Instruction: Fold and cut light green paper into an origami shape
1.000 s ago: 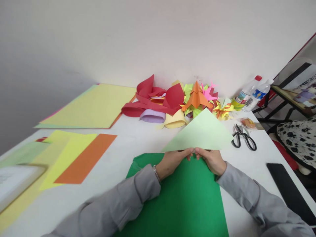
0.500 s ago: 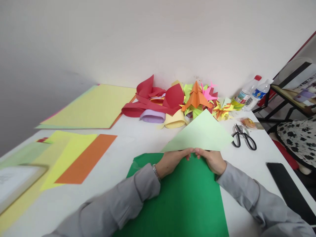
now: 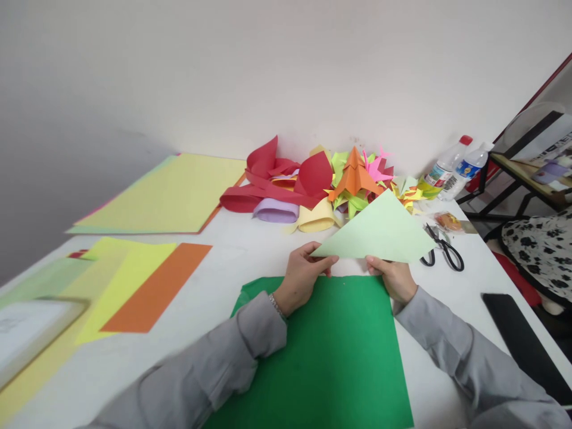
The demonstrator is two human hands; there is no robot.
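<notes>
A pale green paper triangle (image 3: 379, 229) is held up over the far end of a green sheet (image 3: 335, 351), its long edge toward me. My left hand (image 3: 304, 274) pinches it near its left corner, thumb along the long edge and fingers partly behind. With thumb on the near face, my right hand (image 3: 393, 277) grips the same edge right of the middle; its fingers are hidden behind the paper. The triangle's right corner overlaps the handles of the black scissors (image 3: 453, 256).
Folded paper shapes, including an orange one (image 3: 355, 176) and red loops (image 3: 286, 185), sit by the wall. Bottles (image 3: 467, 173) stand at the back right. Coloured sheets (image 3: 170, 193) and an orange strip (image 3: 156, 289) lie left. A black flat object (image 3: 525, 339) is at right.
My hands have moved apart from the middle of the triangle's long edge, the left one toward the left corner. The triangle has shifted right and lifted slightly.
</notes>
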